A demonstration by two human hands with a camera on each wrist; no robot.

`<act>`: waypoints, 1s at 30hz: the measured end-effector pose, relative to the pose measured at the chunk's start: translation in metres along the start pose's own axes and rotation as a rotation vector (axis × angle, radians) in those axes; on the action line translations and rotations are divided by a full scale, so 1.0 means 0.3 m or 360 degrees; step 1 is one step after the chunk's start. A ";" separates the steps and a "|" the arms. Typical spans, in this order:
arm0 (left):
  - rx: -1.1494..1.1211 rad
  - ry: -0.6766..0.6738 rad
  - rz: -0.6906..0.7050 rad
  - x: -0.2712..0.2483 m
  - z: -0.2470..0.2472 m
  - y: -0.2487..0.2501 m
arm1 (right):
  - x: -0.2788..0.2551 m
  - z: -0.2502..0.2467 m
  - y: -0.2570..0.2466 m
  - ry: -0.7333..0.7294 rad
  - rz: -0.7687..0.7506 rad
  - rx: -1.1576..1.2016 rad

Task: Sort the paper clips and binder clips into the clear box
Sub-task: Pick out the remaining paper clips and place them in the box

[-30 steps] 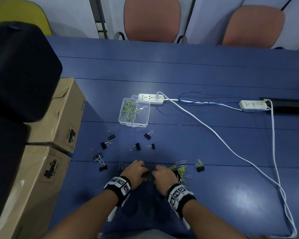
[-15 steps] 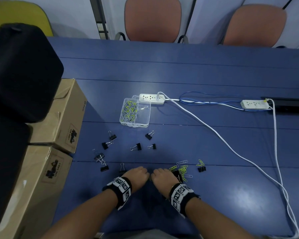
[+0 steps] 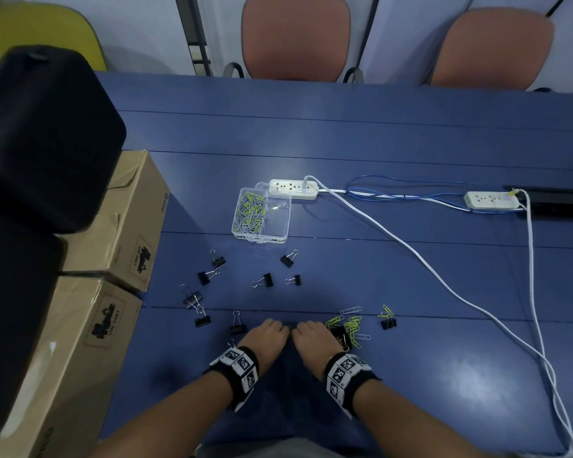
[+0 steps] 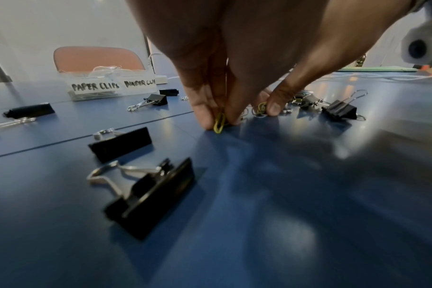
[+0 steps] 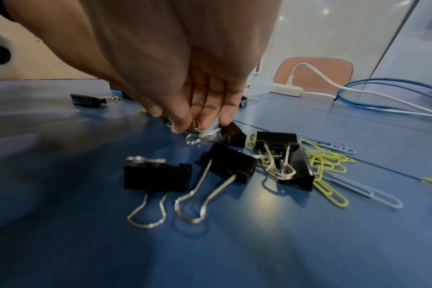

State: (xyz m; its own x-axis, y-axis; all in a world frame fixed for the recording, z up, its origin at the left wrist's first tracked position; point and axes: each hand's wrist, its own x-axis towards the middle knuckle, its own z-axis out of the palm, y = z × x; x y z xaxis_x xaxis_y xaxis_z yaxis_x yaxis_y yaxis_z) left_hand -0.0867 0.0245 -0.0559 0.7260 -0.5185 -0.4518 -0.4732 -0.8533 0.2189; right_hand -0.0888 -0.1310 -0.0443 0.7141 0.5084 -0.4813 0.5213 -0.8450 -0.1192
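Note:
My left hand (image 4: pixel 218 120) pinches a yellow-green paper clip (image 4: pixel 219 123) upright against the blue table; in the head view this hand (image 3: pixel 283 328) sits knuckle to knuckle with the right. My right hand (image 5: pixel 188 124) pinches a small bunch of paper clips (image 5: pixel 194 125) at the table surface, beside a black binder clip (image 5: pixel 232 134). The clear box (image 3: pixel 278 226) lies farther back, with paper clips (image 3: pixel 248 211) in its left compartment. Loose paper clips (image 3: pixel 349 327) lie right of my right hand (image 3: pixel 298 330). Several binder clips (image 3: pixel 265 280) are scattered between hands and box.
Two cardboard boxes (image 3: pixel 119 233) with a black case (image 3: pixel 43 133) on top stand along the left edge. A white power strip (image 3: pixel 293 189) sits just behind the clear box, and its cable (image 3: pixel 411 249) crosses the table's right side. A second strip (image 3: pixel 490 200) lies far right.
Both hands have drawn their fingers in and lowered their fingertips to the table, knuckles now close together. The clips and box have not moved.

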 end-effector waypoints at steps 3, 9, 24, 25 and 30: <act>0.0001 0.0006 -0.0037 0.006 -0.007 0.008 | 0.000 -0.018 -0.009 -0.0009 0.0022 -0.0046; -0.0271 0.0017 -0.0102 0.011 -0.015 -0.018 | -0.003 -0.003 0.006 0.0070 0.0032 0.0035; -0.1415 0.0595 -0.0626 0.110 -0.288 -0.230 | 0.118 -0.231 0.202 0.0455 0.0488 0.1456; -0.1442 0.0641 -0.0655 0.128 -0.321 -0.252 | 0.140 -0.260 0.207 0.0501 0.0490 0.1487; -0.1546 0.0894 -0.0865 0.215 -0.486 -0.369 | 0.289 -0.415 0.221 0.0632 0.0502 0.1650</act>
State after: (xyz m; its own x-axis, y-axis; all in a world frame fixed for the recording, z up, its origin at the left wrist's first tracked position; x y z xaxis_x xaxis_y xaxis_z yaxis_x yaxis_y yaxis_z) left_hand 0.0853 0.0773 0.0169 0.9379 0.1665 -0.3042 0.3453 -0.5279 0.7759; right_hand 0.0658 -0.1223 0.0143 0.9369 0.1116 -0.3314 -0.2091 -0.5807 -0.7868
